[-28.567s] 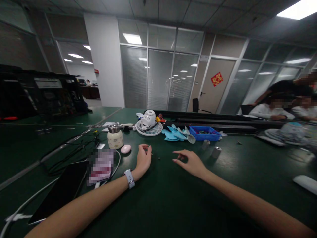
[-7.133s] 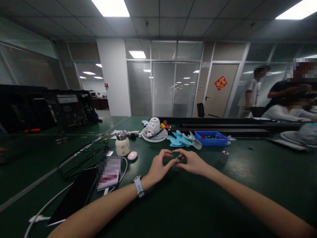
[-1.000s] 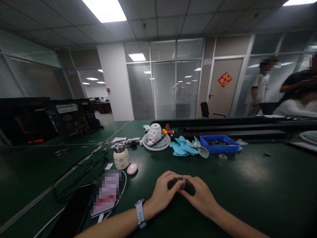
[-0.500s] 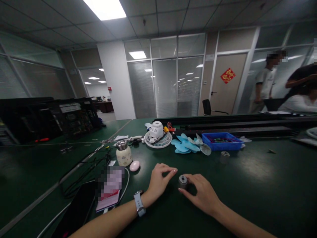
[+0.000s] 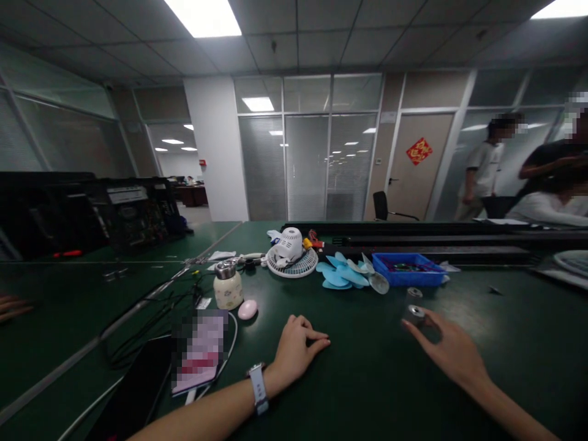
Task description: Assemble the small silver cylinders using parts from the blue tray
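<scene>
My right hand (image 5: 448, 346) grips a small grey metal cylinder (image 5: 416, 315) between thumb and fingers; a dark hole shows in its top. Just behind it stands a second, similar metal cylinder (image 5: 414, 294), partly hidden by the first. Whether the two touch, I cannot tell. My left hand (image 5: 298, 349) lies low over the green table, thumb and forefinger pinched together. Anything between those fingertips is too small to make out. A pale watch is on the left wrist.
Behind my hands are light-blue fan blades (image 5: 342, 272), a blue tray (image 5: 407, 282) of small parts and a white fan housing (image 5: 290, 245). At left sit a cream flask (image 5: 228, 288), a pink egg-shaped item (image 5: 247, 309), a phone (image 5: 202, 349) and cables. Another person's hand (image 5: 13, 306) shows far left.
My right hand has carried the metal cylinder rightward and slightly away, up to the second cylinder. My left hand has dropped a little, still pinched. Another person's hand has appeared at far left.
</scene>
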`<move>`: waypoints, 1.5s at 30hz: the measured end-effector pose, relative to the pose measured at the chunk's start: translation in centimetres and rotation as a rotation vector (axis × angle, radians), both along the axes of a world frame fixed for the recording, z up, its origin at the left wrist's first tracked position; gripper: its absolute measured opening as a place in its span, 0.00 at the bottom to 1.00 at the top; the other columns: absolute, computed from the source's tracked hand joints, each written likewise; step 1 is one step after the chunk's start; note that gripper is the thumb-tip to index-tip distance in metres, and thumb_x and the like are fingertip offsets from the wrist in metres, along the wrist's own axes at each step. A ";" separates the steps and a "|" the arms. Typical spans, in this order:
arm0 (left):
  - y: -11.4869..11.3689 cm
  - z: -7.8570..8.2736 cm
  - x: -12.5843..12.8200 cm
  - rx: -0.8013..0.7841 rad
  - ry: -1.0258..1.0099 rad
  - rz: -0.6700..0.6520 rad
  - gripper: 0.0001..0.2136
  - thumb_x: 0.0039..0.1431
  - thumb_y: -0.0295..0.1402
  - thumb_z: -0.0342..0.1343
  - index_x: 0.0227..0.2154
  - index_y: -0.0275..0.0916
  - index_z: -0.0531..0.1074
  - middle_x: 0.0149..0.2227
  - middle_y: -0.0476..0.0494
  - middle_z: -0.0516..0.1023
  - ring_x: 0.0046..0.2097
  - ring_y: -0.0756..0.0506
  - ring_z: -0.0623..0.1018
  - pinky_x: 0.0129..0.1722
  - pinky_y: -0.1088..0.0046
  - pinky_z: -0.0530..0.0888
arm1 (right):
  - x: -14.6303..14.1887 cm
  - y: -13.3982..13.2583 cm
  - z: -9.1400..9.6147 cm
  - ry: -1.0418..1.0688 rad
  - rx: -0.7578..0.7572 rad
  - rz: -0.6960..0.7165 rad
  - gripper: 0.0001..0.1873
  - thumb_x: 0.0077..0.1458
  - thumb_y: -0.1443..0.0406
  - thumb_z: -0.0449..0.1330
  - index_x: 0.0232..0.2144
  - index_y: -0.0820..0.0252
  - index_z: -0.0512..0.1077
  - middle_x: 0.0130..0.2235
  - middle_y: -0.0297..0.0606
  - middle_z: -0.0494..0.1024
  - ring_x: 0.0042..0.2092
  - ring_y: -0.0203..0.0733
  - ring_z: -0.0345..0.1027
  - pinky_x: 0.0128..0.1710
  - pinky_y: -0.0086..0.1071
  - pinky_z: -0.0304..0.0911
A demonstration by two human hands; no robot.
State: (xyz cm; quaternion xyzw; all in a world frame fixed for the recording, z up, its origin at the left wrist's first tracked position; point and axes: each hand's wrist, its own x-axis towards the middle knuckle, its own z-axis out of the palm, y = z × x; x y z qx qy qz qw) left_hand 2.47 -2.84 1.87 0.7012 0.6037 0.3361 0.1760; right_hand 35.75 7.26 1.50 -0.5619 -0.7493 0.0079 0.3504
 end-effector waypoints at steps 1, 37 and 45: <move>0.0 -0.1 0.0 0.005 -0.003 -0.001 0.16 0.57 0.51 0.54 0.40 0.51 0.80 0.37 0.43 0.72 0.42 0.41 0.67 0.42 0.62 0.62 | 1.1 0.6 -0.1 -0.019 -0.018 -0.054 0.34 0.50 0.40 0.53 0.45 0.60 0.74 0.38 0.45 0.80 0.40 0.56 0.74 0.37 0.46 0.68; 0.6 0.0 0.5 0.057 -0.396 0.246 0.17 0.62 0.47 0.44 0.40 0.39 0.67 0.38 0.43 0.75 0.38 0.45 0.74 0.41 0.67 0.70 | -14.3 -3.4 0.8 -0.281 0.124 0.755 0.14 0.59 0.63 0.58 0.48 0.50 0.75 0.49 0.36 0.78 0.51 0.45 0.70 0.52 0.42 0.62; 0.6 -0.1 0.3 0.054 -0.376 0.225 0.16 0.63 0.47 0.44 0.41 0.39 0.67 0.39 0.43 0.74 0.39 0.45 0.74 0.41 0.68 0.70 | -13.1 -3.5 2.5 -0.241 0.090 0.727 0.11 0.60 0.65 0.56 0.42 0.53 0.77 0.46 0.36 0.80 0.49 0.44 0.71 0.51 0.43 0.62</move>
